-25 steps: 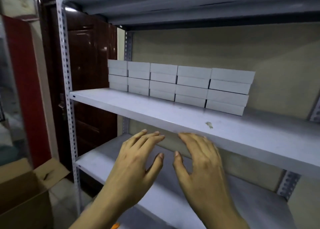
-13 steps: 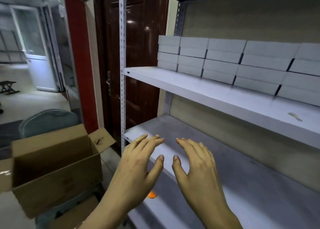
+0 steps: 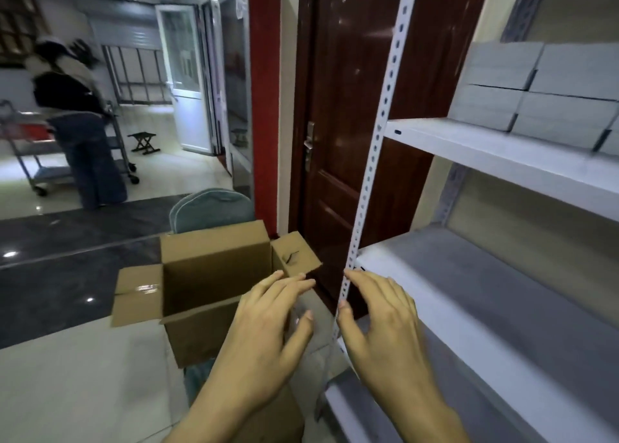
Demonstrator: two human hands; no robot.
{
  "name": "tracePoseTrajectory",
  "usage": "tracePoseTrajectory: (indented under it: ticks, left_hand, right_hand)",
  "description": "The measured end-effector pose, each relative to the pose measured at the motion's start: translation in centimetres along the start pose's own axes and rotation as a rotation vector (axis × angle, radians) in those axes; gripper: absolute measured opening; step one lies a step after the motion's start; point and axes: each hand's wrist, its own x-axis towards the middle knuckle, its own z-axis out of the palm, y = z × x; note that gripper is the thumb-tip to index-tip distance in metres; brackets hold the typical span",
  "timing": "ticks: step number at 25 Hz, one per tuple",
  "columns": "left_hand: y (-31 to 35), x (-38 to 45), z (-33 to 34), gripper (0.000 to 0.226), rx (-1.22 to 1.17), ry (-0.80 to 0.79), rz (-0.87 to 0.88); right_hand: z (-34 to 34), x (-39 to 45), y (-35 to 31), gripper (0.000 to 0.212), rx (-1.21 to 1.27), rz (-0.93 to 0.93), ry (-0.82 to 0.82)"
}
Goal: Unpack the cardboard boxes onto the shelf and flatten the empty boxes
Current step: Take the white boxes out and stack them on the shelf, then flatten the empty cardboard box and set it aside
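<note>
Cardboard box (image 3: 207, 285) sits open on the floor just left of the shelf (image 3: 485, 147), flaps up. Left hand (image 3: 268, 328) and right hand (image 3: 385, 325) hover empty, fingers loosely spread. Grey boxes (image 3: 536, 87) are stacked on the upper shelf.

The metal shelf unit (image 3: 495, 147) carries stacked grey boxes (image 3: 536, 87) on its upper board; left of the shelf unit, an open cardboard box (image 3: 207, 295) stands on the tiled floor (image 3: 83, 375).

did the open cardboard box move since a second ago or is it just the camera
Cannot tell for sure, but likely only the camera: the cardboard box still sits left of the shelf post.
</note>
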Motion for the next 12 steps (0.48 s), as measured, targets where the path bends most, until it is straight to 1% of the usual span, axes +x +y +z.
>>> tracePoseTrajectory:
  ticks: [3, 8, 11, 12]
  left_hand:
    - [-4.4, -0.8, -2.1, 0.039, -0.005, 0.005, -0.102]
    - [-10.6, -2.5, -4.2, 0.040, 0.023, 0.012, -0.271]
    - [-13.7, -3.2, -4.2, 0.041, 0.042, 0.018, -0.340]
    - [-14.5, -3.4, -4.2, 0.041, 0.043, 0.023, -0.352]
  right_hand:
    - [4.0, 1.5, -2.7, 0.043, 0.067, -0.015, -0.054]
    - [9.8, 3.1, -5.5, 0.042, 0.102, -0.033, -0.140]
    - [12.9, 4.0, -6.0, 0.048, 0.091, -0.034, -0.205]
    - [13.7, 4.3, -6.1, 0.048, 0.094, -0.030, -0.225]
